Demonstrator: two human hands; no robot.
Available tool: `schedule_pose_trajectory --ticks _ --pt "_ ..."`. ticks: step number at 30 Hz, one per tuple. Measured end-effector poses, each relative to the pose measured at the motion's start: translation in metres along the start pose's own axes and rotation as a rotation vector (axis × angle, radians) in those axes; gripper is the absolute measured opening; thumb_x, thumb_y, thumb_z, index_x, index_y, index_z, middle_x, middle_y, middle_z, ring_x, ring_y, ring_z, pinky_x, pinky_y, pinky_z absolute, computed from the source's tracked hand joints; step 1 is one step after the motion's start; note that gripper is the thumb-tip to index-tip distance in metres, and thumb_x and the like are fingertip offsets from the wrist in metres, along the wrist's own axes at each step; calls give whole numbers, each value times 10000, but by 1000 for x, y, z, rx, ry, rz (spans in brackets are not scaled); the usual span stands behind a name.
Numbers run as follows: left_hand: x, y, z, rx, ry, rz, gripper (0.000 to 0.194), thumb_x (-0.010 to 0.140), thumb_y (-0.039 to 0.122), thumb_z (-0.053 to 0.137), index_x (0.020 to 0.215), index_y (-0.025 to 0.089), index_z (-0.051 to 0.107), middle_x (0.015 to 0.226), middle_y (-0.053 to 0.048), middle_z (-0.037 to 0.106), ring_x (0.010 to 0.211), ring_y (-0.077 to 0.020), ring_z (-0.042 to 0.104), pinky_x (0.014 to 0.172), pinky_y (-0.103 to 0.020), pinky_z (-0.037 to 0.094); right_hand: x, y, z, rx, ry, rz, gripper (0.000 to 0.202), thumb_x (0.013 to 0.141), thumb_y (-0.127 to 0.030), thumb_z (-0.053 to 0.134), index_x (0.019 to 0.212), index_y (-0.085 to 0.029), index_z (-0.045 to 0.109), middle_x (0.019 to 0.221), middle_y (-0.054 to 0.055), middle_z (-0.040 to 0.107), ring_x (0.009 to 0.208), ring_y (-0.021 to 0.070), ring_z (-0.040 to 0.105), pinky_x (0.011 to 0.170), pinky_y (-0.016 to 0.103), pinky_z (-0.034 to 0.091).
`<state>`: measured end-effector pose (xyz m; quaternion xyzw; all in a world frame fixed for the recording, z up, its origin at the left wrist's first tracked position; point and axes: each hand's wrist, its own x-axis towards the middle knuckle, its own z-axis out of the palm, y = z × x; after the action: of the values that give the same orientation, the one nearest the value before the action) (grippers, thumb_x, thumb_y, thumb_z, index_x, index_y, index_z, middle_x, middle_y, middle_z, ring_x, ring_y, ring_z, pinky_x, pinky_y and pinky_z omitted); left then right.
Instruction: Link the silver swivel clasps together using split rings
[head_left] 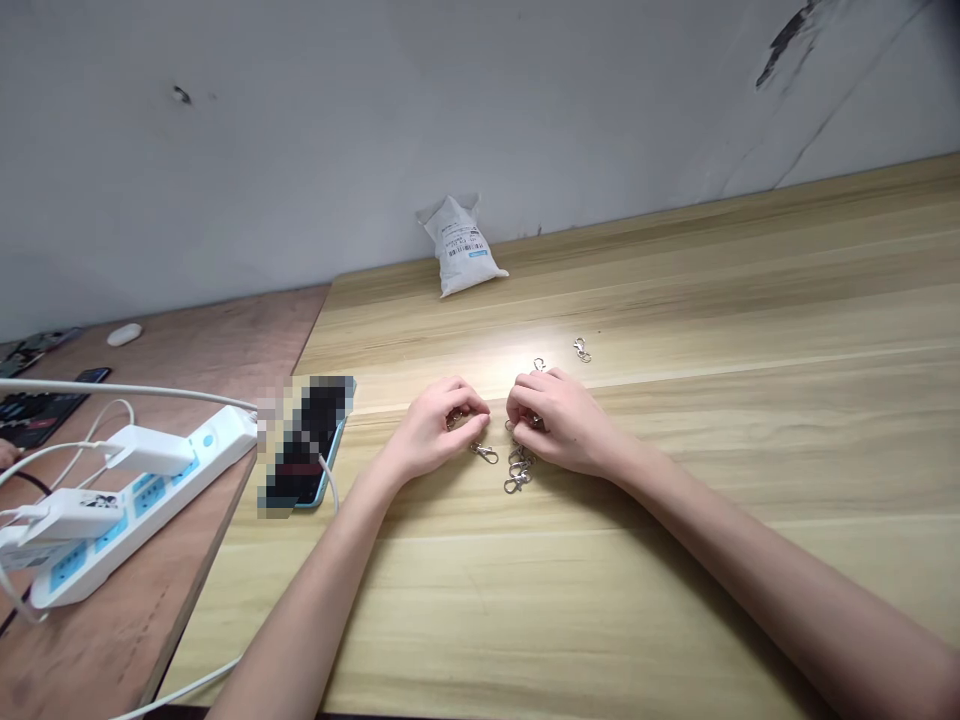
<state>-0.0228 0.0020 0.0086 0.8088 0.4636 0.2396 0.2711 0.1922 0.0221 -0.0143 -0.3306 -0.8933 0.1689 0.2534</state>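
On the wooden table, my left hand (439, 430) is curled, thumb and fingertips almost together, with shiny metal lobster clasps (454, 416) showing inside the curl. A single lobster clasp (485, 453) lies just below its thumb. My right hand (556, 415) is closed over more metal clasps, its fingertips pinched downward, and the fingers partly hide what they hold. Below it lies a small pile of lobster clasps (518, 468). Another clasp (539, 365) sits just beyond the knuckles. Farther back and to the right rests one more clasp (582, 350).
A white plastic package (465, 250) stands against the wall. Left of my hands lies a phone (311, 450) with a cable attached. On the adjoining brown table are a power strip (150, 500) with chargers and a white case (124, 334). Another person's fingers (7, 455) show at far left.
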Motion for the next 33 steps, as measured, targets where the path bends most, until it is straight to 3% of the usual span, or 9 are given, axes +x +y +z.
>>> schedule_pose_trajectory --ticks 9,14,23,33 --pt "-1 0 5 -6 -29 63 113 885 213 599 950 205 690 952 -51 628 911 -180 577 831 -338 460 0 -2 -2 67 22 10 91 781 -109 532 803 -197 542 803 14 604 739 157 517 744 298 317" --pt "0 -1 8 -3 -33 84 151 907 216 580 999 215 700 982 -63 639 936 -187 589 839 -347 470 -1 2 2 125 61 -16 78 843 -130 531 854 -197 568 785 5 607 738 148 529 740 291 319" --pt "1 -3 9 32 28 124 123 901 200 600 979 202 695 959 -50 662 901 -172 595 853 -348 450 -1 7 3 198 104 -38 96 916 -149 520 911 -196 604 827 11 626 728 133 541 751 292 336" --pt "-1 -3 6 77 81 186 92 900 187 597 928 200 683 940 -40 666 888 -164 599 834 -342 445 1 5 0 305 175 13 87 909 -171 560 901 -201 641 840 23 593 761 147 535 722 296 398"
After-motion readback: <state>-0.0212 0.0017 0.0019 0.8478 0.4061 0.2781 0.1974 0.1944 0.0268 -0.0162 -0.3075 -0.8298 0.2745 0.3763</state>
